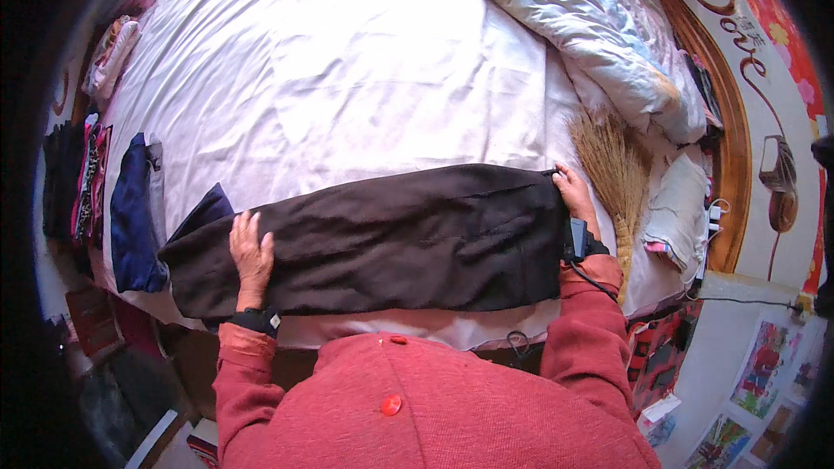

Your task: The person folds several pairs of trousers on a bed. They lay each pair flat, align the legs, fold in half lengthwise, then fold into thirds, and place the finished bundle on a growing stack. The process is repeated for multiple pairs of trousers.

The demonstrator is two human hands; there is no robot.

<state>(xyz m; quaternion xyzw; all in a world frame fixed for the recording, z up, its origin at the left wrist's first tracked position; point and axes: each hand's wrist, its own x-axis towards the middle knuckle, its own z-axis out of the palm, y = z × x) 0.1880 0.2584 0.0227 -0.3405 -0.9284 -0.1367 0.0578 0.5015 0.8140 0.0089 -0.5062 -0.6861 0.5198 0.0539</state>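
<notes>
Dark brown trousers (pixel 404 241), folded lengthwise, lie across the near edge of a bed with a pale sheet (pixel 339 85). My left hand (pixel 251 257) rests flat on their left part, fingers slightly apart. At the upper right end my right hand (pixel 573 192) has its fingers at the waist edge; part of the fingers is hidden by the cloth, so whether they pinch it is unclear. A dark blue cloth (pixel 207 208) sticks out from behind the trousers' left end. Dark bands are on both my wrists.
A straw hand broom (pixel 616 169) lies right of the trousers, beside a rolled pale cloth (pixel 676 208). A rumpled quilt (pixel 586 32) fills the upper right. Folded blue clothing (pixel 135 221) and stacked garments (pixel 88 182) are at the left. A wooden headboard (pixel 733 143) curves along the right.
</notes>
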